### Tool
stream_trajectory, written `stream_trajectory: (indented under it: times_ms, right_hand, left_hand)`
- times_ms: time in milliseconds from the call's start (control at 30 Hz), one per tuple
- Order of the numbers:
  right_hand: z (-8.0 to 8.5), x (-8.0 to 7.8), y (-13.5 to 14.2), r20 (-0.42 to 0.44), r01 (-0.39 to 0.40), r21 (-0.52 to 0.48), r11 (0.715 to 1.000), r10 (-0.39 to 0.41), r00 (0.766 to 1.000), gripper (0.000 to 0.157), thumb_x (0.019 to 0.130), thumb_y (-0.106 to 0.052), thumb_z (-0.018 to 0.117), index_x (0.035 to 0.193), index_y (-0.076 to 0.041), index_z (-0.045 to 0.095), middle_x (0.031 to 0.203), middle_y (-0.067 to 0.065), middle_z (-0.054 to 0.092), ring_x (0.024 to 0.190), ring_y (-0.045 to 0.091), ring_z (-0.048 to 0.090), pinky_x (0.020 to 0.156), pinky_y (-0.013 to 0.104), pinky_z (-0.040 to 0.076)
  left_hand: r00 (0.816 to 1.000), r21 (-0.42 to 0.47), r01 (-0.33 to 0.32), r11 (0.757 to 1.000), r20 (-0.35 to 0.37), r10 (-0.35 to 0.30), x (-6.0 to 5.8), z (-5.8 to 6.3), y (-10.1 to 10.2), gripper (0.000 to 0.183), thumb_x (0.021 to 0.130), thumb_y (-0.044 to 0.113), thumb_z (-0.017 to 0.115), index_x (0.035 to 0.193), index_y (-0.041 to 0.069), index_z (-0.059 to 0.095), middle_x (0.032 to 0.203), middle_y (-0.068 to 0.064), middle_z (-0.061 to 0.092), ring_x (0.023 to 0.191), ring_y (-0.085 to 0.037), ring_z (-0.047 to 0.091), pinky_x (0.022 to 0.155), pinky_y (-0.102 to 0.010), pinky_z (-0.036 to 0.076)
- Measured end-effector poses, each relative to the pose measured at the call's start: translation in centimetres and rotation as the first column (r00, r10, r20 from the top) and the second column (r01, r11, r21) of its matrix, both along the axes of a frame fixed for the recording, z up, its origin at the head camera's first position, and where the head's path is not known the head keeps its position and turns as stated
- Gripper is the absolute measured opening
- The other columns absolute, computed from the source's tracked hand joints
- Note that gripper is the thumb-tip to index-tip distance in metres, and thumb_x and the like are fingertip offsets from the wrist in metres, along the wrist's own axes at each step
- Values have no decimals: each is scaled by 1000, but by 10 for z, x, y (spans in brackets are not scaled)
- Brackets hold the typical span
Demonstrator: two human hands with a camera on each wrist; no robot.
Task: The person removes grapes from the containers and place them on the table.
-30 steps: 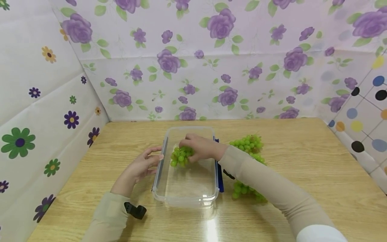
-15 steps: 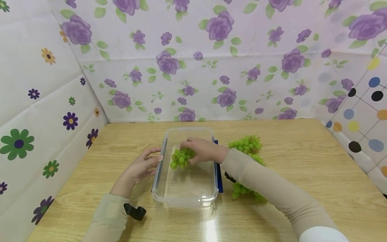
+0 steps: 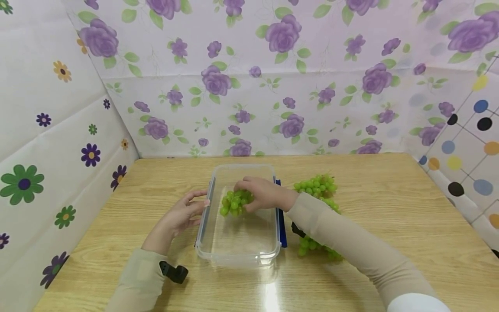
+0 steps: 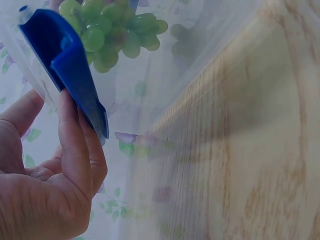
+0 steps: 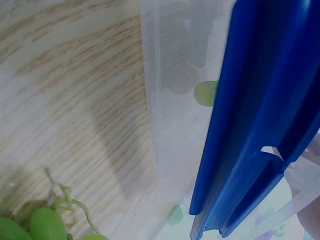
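A clear plastic container (image 3: 249, 255) with blue side latches stands lidless on the table. Inside it, my right hand (image 3: 265, 193) holds a bunch of green grapes (image 3: 234, 203) in curled fingers, near the left wall. My left hand (image 3: 183, 214) rests against the container's left side, its thumb tip at the rim. In the left wrist view its loosely bent fingers (image 4: 75, 145) touch the blue latch (image 4: 70, 65). The right wrist view shows the opposite blue latch (image 5: 250, 125) hanging down; the right hand is mostly hidden there.
More bunches of green grapes (image 3: 317, 185) lie right of the container, partly covered by the right forearm (image 3: 343, 234). Floral sheets (image 3: 249, 86) close off the back and left of the wooden table (image 3: 390, 195); a dotted sheet (image 3: 464, 169) stands at the right.
The right hand and its bunch of grapes have shifted very slightly right inside the container. The left hand and the container stay where they were.
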State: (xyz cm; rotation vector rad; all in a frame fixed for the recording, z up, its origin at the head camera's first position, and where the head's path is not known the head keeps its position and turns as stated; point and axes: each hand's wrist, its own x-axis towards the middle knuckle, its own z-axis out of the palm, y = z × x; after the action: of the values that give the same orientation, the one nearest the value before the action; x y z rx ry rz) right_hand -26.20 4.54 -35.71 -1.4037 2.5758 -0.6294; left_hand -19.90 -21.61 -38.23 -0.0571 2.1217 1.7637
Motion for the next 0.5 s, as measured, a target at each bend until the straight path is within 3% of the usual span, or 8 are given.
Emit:
stream_trajectory:
  times_ms: [367, 500]
  right_hand:
    - [0, 2, 3, 29, 23, -81, 996, -21, 999, 43, 80, -11, 69, 121, -8, 56, 108, 8, 62, 89, 15, 55, 77, 26, 48]
    - [2, 4, 4, 63, 39, -108, 993, -32, 998, 43, 81, -10, 70, 121, -7, 56, 107, 8, 63, 81, 12, 54, 69, 22, 47]
  left_hand:
    - [1000, -9, -14, 1000, 9, 14, -1, -2, 0, 61, 95, 33, 58, 146, 15, 30, 128, -9, 45, 109, -20, 52, 83, -29, 45]
    - [1000, -9, -22, 1000, 11, 22, -1, -2, 0, 60, 95, 32, 58, 146, 15, 30, 125, -8, 46, 107, -19, 53, 82, -29, 46]
